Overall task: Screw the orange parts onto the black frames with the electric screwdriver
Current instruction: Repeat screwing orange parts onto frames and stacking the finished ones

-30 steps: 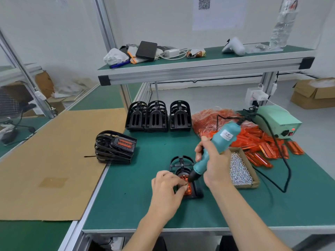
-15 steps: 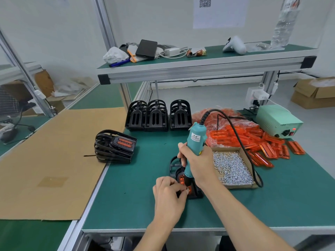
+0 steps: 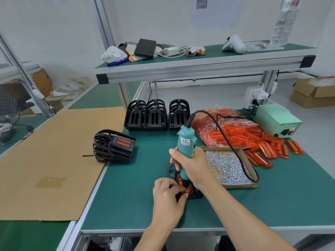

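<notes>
A black frame point(image 3: 196, 193) with an orange part point(image 3: 180, 178) in it lies on the green mat in front of me. My right hand point(image 3: 194, 166) grips the teal electric screwdriver point(image 3: 185, 149) almost upright, its bit down on the frame's near end. My left hand point(image 3: 167, 198) pinches something small right at the bit tip and covers the frame's left side. Whether it is a screw is hidden by the fingers.
A cardboard tray of screws point(image 3: 227, 166) sits right of my hand. Loose orange parts point(image 3: 266, 149) and a bag of them point(image 3: 223, 122) lie behind it, with the green power unit point(image 3: 277, 120). Empty black frames point(image 3: 155, 115) stand at the back; finished ones point(image 3: 114, 145) are stacked left.
My right hand has swung the screwdriver from a tilt towards the right to nearly upright over the frame. The left hand has stayed at the frame's near end.
</notes>
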A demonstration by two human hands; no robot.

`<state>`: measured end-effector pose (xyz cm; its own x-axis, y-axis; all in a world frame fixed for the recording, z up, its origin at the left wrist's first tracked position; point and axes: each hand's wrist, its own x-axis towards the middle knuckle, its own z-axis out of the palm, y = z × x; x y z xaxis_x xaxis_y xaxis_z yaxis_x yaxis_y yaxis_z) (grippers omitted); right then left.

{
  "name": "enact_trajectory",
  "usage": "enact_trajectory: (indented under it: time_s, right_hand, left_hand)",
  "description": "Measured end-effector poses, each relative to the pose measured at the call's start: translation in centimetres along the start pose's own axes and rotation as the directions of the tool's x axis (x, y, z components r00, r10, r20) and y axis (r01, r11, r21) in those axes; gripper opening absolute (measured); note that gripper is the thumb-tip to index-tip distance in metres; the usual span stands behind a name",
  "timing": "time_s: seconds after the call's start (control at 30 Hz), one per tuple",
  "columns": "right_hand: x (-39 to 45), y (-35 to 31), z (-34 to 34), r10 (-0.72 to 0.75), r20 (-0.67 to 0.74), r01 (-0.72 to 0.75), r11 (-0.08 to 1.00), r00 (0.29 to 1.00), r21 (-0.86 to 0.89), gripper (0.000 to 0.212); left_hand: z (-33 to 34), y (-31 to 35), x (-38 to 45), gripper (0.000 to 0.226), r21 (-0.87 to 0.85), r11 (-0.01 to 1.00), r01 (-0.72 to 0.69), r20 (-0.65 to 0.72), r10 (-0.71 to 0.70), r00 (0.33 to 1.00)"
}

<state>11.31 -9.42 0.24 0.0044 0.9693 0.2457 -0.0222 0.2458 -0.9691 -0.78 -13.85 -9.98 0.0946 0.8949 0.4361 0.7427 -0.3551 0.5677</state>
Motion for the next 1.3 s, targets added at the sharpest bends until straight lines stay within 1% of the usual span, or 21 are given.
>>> enact_trajectory:
  time_s: [0.23,0.37,0.47,0.67,0.87,1.0,1.07,1.13,1.17,1.23,1.27,1.3]
  right_hand:
    - [0.1,0.1,-0.1,0.017,0.025,-0.017,1.000,1.000,-0.012,0.033]
    - [0.0,0.4,-0.4,0.013,0.126,-0.012,1.000,0.992,-0.008,0.030]
    - [0.0,0.4,-0.6,0.011,0.160,-0.009,1.000,0.987,-0.018,0.031]
    - [-0.1,-0.7,-1.0,-0.017,0.185,0.008,0.999,0.983,0.052,0.019]
    - [0.1,-0.6,-1.9,-0.042,0.153,0.014,0.983,0.987,0.182,0.019]
    - [0.2,-1.0,-2.9,-0.029,0.253,-0.018,0.983,0.967,0.181,0.017]
    - [0.6,-1.8,-3.4,-0.062,0.253,0.006,0.976,0.965,0.216,0.015]
    - [1.0,-2.8,-4.0,-0.100,0.138,0.045,0.935,0.985,0.353,0.014]
    - [1.1,-3.1,-4.5,-0.082,0.060,0.045,0.885,0.995,0.463,0.018]
    - [0.7,-3.1,-5.8,0.017,-0.074,0.040,0.710,0.997,0.703,0.029]
    - [0.2,-2.7,-6.7,0.069,-0.127,0.058,0.612,0.990,0.788,0.027]
    - [-0.5,-2.2,-7.6,0.117,-0.188,0.096,0.541,0.975,0.836,0.021]
  left_hand:
    - [0.1,0.1,0.0,0.016,-0.023,0.999,0.041,0.010,-0.041,0.999]
    - [0.1,0.0,-0.1,0.015,-0.055,0.997,0.054,0.012,-0.054,0.998]
    - [0.2,-0.1,-0.1,0.014,-0.066,0.997,0.050,0.006,-0.050,0.999]
    - [0.2,-0.1,-0.3,0.012,-0.056,0.998,0.027,0.002,-0.027,1.000]
    - [0.0,-0.1,-0.3,0.014,-0.011,0.999,-0.031,-0.019,0.031,0.999]
    - [0.1,-0.2,-0.4,0.015,0.004,0.999,-0.042,-0.027,0.042,0.999]
    - [0.1,-0.3,-0.5,0.015,0.003,0.998,-0.055,-0.032,0.055,0.998]
    - [0.2,-0.3,-0.5,0.013,0.013,0.997,-0.080,-0.050,0.080,0.996]
    - [0.2,-0.2,-0.5,0.012,0.025,0.995,-0.094,-0.059,0.095,0.994]
    - [0.2,0.0,-0.6,0.017,0.055,0.993,-0.106,-0.058,0.109,0.992]
    - [0.2,0.2,-0.6,0.023,0.076,0.991,-0.107,-0.050,0.111,0.993]
    - [0.2,0.4,-0.7,0.029,0.105,0.988,-0.113,-0.037,0.118,0.992]
